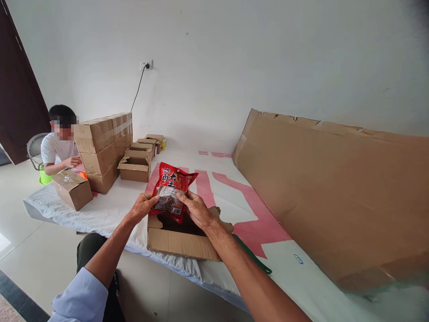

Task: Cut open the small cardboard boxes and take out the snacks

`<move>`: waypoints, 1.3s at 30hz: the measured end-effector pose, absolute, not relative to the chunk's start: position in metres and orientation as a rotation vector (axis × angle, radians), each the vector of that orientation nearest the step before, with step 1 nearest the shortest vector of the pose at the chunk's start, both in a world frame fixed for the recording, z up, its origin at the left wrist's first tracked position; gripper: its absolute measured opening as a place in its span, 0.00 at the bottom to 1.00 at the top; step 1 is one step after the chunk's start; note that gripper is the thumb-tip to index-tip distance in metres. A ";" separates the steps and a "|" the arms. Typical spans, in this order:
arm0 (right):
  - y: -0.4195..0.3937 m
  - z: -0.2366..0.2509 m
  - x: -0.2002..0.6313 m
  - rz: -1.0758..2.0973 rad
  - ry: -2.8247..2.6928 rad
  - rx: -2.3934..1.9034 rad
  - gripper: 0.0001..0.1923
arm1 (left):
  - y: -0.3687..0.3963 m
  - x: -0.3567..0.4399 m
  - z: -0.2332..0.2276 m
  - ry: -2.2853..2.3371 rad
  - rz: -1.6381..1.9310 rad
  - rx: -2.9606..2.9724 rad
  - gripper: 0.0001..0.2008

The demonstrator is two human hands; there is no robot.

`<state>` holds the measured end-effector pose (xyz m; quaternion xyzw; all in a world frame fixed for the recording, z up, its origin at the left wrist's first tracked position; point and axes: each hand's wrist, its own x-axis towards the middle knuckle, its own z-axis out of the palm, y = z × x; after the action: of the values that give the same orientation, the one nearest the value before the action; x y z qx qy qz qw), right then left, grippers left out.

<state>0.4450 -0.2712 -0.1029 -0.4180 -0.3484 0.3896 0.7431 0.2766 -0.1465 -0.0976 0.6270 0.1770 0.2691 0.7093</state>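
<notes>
both forearms are reaching in from the bottom edge of the head view, a pale blue sleeve [82, 297] covering the left one. left hand [142, 206] and right hand [197, 209] are together grasping a red snack packet [171, 190], the left pinching its left side and the right gripping its right side with fingers over the clear window. that packet is hanging tilted just above an open cardboard box [182, 239], which is sitting at the near edge of a low white-covered platform [110, 210]. a big flat cardboard sheet [335, 188] is leaning against the wall along the platform's right side. toward the far left corner, stacked sealed cartons [103, 150] and small open boxes [136, 167] are standing, and another person [58, 145] is sitting beside them, one hand resting near a lone carton [72, 189] at the left edge.
</notes>
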 end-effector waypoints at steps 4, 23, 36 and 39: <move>-0.268 -0.107 0.444 0.858 -0.683 -0.909 0.31 | -0.145 0.280 -0.100 0.398 0.623 1.451 0.34; -0.268 -0.114 0.444 0.803 -0.682 -0.928 0.31 | -0.147 0.279 -0.097 0.413 0.602 1.430 0.34; -0.270 -0.112 0.440 0.793 -0.647 -0.904 0.30 | -0.144 0.278 -0.098 0.406 0.585 1.494 0.32; -0.272 -0.109 0.438 0.769 -0.637 -0.916 0.30 | -0.145 0.275 -0.094 0.348 0.558 1.521 0.32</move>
<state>0.4380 -0.2722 -0.1086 -0.4238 -0.2945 0.3557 0.7792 0.2754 -0.1445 -0.0938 0.6766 0.1547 0.2480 0.6759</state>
